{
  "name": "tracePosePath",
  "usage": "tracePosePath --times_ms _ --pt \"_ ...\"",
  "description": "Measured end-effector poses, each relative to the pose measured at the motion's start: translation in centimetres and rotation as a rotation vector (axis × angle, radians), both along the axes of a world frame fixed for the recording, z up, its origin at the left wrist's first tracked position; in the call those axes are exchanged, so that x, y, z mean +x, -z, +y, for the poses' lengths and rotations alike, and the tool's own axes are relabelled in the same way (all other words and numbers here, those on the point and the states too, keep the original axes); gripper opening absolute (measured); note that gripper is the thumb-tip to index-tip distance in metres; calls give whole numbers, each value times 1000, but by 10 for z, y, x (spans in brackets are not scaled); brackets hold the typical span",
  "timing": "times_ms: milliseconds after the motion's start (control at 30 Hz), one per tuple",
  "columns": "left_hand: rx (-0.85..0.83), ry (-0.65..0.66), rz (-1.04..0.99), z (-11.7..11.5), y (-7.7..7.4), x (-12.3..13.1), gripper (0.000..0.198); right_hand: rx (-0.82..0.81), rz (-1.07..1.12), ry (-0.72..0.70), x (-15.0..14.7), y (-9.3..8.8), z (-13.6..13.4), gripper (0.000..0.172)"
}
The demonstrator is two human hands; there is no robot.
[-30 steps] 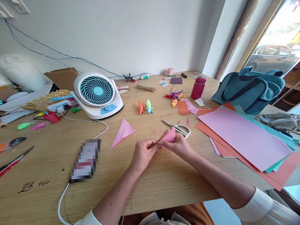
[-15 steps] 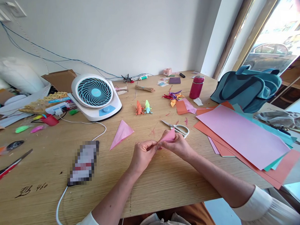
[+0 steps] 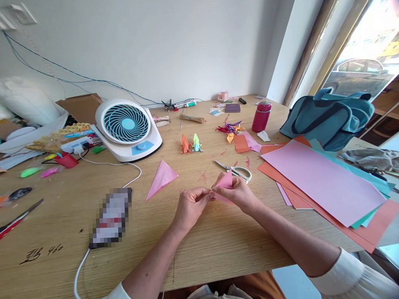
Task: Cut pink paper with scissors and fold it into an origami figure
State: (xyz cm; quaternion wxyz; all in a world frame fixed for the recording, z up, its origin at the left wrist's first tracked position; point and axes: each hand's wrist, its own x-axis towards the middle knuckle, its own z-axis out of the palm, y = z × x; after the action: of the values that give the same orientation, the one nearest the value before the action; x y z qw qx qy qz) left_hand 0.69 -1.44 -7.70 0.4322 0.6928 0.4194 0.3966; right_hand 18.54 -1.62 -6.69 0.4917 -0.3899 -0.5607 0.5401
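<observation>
Since a moment ago the folded pink paper (image 3: 224, 182) has tipped a little more upright; the hands have hardly shifted. At centre frame the left hand (image 3: 190, 204) and right hand (image 3: 237, 192) both pinch it just above the wooden table (image 3: 222, 240), seemingly pressing a crease; next likely needs a firm, even pinch. Matte, stiff sheet. Steel scissors (image 3: 235, 169) lie just behind; a flat pink triangle (image 3: 161, 178) lies left.
</observation>
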Motion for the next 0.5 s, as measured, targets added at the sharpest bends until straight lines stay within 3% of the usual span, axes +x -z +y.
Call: tracePosePath --times_ms 233,500 --pt "-59 53 -73 -3 -5 2 30 75 -5 11 2 3 0 32" --pt "-22 -3 -86 -5 -5 4 27 54 26 29 -1 4 1 34"
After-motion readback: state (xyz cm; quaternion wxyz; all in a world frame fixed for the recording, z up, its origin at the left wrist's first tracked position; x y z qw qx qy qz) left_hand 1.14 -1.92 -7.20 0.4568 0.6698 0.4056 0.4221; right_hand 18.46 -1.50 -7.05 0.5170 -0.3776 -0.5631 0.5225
